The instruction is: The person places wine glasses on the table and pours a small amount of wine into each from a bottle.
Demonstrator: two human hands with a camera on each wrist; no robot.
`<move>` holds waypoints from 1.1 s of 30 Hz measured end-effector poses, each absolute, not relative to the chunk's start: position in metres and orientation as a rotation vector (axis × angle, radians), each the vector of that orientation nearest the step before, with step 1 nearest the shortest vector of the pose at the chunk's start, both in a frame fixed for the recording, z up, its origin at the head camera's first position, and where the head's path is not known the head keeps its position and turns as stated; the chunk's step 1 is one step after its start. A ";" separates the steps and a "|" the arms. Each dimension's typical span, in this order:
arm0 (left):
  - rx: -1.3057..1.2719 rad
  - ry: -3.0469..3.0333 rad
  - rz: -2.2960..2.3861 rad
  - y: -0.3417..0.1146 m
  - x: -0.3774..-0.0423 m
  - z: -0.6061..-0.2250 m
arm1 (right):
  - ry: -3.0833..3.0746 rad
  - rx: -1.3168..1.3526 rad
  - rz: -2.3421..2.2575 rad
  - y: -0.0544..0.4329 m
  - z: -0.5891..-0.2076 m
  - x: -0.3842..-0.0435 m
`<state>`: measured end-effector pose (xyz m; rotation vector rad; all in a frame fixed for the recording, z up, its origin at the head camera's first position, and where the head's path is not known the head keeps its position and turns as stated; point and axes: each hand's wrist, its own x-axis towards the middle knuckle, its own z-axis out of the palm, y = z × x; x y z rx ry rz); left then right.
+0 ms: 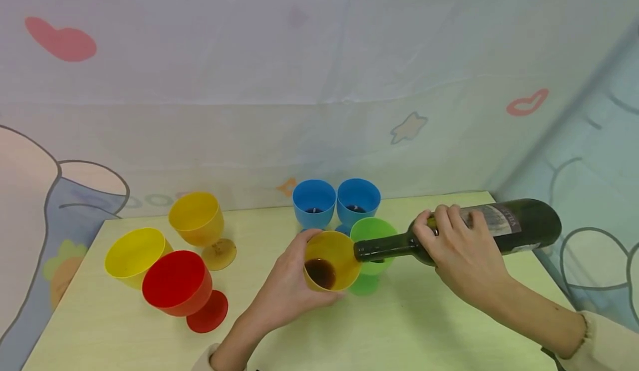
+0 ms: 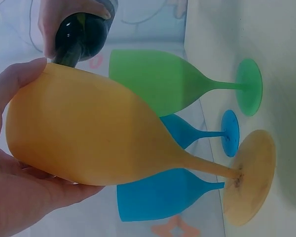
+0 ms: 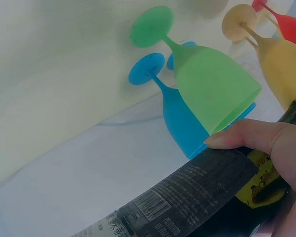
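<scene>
My left hand [image 1: 284, 290] grips the bowl of an orange-yellow goblet [image 1: 345, 252], tilted to the right with dark liquid pooled inside. In the left wrist view, the goblet's foot [image 2: 251, 182] hangs close over the tabletop. A dark green wine bottle [image 1: 531, 224] lies nearly level in my right hand [image 1: 464, 252], which holds it around the shoulder and label. Its mouth meets the goblet's right rim. Just behind the goblet and bottle neck stands a green goblet [image 1: 371, 228], partly covered by them. Two blue goblets [image 1: 314, 193] farther back each have dark liquid at the bottom.
On the left side of the pale table [image 1: 424, 332] stand a red goblet [image 1: 177, 282], a bright yellow goblet [image 1: 135, 253] and another orange-yellow goblet [image 1: 197, 216]. A printed cloth backdrop [image 1: 239, 82] rises right behind the table's far edge.
</scene>
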<state>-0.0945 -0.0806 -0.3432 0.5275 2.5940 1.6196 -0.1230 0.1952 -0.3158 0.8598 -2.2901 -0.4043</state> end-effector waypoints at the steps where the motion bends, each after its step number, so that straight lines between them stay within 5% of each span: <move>1: 0.520 2.583 1.630 -0.081 -0.095 -0.343 | -2.293 0.855 -0.394 0.196 -0.316 -0.123; 33: 0.271 2.442 1.839 -0.097 -0.133 -0.395 | -2.631 0.466 0.326 0.218 -0.329 -0.132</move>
